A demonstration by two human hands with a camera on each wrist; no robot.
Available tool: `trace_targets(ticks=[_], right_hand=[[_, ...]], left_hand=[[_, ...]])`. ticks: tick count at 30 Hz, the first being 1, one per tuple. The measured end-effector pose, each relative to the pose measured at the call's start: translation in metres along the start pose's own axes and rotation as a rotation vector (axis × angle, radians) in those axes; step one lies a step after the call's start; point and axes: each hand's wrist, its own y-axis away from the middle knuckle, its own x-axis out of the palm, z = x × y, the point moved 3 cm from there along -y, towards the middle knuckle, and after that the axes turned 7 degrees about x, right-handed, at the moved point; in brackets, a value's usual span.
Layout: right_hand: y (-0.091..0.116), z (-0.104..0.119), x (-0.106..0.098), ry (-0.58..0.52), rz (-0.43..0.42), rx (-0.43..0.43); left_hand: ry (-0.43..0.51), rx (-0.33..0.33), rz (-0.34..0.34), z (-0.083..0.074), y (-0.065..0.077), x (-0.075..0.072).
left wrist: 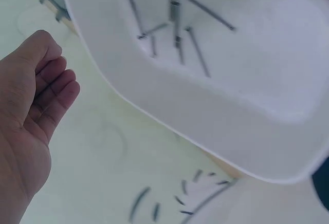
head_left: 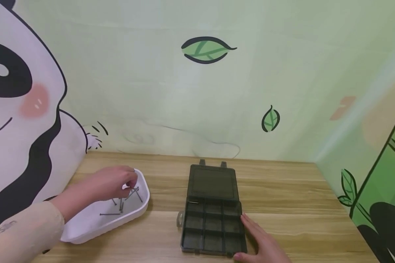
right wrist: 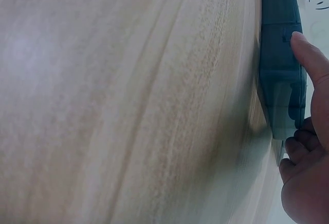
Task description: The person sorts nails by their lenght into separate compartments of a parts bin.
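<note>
My left hand (head_left: 116, 182) hangs over a white tray (head_left: 82, 239), its fingers curled and thumb against the index finger; whether anything small is between the fingertips is hidden. Several thin metal nails (head_left: 109, 214) lie scattered on the tray's bottom, also seen in the left wrist view beside the left hand (left wrist: 36, 100). A dark translucent compartment box (head_left: 214, 233) stands with its lid (head_left: 212, 181) folded back. One nail (head_left: 193, 202) lies in its far-left compartment. My right hand (head_left: 263, 243) holds the box's near right corner, thumb at the front and fingers along the side.
The wooden table (head_left: 283, 190) ends at a pale green wall covering (head_left: 135, 73) printed with a panda and leaves. A latch (head_left: 179, 219) sticks out from the box's left side, and two clips (head_left: 202, 162) stick out beyond the lid.
</note>
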Motion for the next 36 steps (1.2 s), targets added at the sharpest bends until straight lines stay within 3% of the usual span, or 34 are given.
trace_targets(ticks=[7,17,23,31,36], right_hand=[[0.001,0.000,0.000,0.002,-0.008,0.016],[0.001,-0.002,0.000,0.008,-0.027,-0.007],[0.000,-0.003,0.001,0.015,-0.034,-0.038],[0.000,-0.002,0.001,0.017,-0.032,-0.012],[0.001,-0.002,0.001,0.019,-0.037,-0.012]], left_hand=[[-0.040,0.079,-0.002,-0.027,-0.037,0.002],[-0.047,0.267,-0.056,-0.058,-0.086,0.028],[-0.081,0.333,-0.068,-0.068,-0.101,0.040],[-0.083,0.343,-0.049,-0.073,-0.116,0.056],[-0.098,0.358,-0.074,-0.078,-0.123,0.063]])
